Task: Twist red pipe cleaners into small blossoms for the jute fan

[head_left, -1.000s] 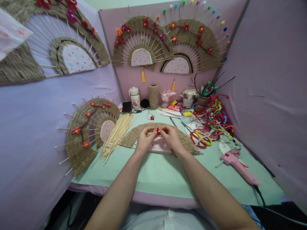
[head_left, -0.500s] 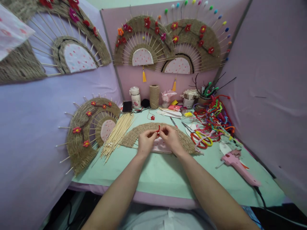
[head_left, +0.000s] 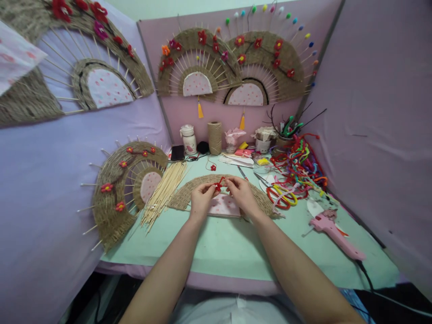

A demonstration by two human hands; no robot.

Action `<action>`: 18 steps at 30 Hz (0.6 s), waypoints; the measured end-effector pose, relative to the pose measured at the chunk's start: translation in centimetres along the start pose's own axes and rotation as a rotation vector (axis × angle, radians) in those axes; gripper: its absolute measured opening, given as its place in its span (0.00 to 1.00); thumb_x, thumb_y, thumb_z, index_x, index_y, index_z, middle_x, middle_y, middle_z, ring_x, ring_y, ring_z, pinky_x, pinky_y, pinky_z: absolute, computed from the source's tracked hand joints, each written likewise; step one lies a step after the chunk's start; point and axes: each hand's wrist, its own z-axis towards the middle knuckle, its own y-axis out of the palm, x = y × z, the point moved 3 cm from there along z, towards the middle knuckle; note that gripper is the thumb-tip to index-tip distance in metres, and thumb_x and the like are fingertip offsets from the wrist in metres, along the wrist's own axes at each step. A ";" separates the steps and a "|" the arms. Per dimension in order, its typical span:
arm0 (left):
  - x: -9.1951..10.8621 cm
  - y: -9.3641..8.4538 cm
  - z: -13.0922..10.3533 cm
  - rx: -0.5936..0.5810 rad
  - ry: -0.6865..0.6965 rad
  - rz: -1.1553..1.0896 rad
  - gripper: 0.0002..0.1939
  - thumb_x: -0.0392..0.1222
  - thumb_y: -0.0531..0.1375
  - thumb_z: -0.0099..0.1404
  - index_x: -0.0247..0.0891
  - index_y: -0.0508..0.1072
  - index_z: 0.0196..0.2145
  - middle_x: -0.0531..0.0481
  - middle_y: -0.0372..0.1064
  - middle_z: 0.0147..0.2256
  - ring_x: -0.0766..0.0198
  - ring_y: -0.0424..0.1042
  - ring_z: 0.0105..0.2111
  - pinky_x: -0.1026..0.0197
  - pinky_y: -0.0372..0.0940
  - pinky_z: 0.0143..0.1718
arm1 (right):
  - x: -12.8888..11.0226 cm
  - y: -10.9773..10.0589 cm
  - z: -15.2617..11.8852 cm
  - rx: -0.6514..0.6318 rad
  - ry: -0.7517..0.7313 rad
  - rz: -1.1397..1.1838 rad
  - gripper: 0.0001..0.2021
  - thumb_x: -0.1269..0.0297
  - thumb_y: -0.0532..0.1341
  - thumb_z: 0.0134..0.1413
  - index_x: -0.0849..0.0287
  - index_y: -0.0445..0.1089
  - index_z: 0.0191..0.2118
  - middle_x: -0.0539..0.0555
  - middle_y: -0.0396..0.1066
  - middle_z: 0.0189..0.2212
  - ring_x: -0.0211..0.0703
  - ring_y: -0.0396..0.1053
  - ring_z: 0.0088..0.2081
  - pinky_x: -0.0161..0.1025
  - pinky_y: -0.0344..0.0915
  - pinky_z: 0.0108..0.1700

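Between the fingertips of my left hand [head_left: 201,199] is a small red pipe-cleaner flower [head_left: 218,186] with a pale centre. A short red stem sticks up from it toward my right hand [head_left: 240,192], whose thumb and forefinger are closed at the stem's end. Both hands are held over a half-round fan [head_left: 189,188] of wound brown twine, which lies flat on the table and has a pink-spotted cloth centre [head_left: 224,205]. Another finished red flower [head_left: 213,167] lies on the table behind the fan.
Thin wooden sticks [head_left: 165,191] lie left of the fan. Scissors [head_left: 278,195], a tangle of coloured pipe cleaners [head_left: 303,162] and a pink glue gun [head_left: 337,236] are on the right. A twine spool [head_left: 214,137] and white bottle [head_left: 188,139] stand behind. Decorated fans [head_left: 197,49] hang on the walls.
My hands have drawn slightly apart, so the red flower now shows in my left fingers and its stem stretches to the right ones. The whole view has shifted slightly.
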 end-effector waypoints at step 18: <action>0.0 0.3 -0.4 -0.095 0.043 0.066 0.13 0.40 0.64 0.48 0.30 0.74 0.32 0.43 0.75 0.31 0.62 0.74 0.31 0.57 0.69 0.39 | -0.3 0.3 -0.3 -0.009 -0.054 -0.208 0.08 0.64 0.56 0.47 0.61 0.69 0.24 0.50 0.69 0.21 0.38 0.64 0.23 0.33 0.57 0.27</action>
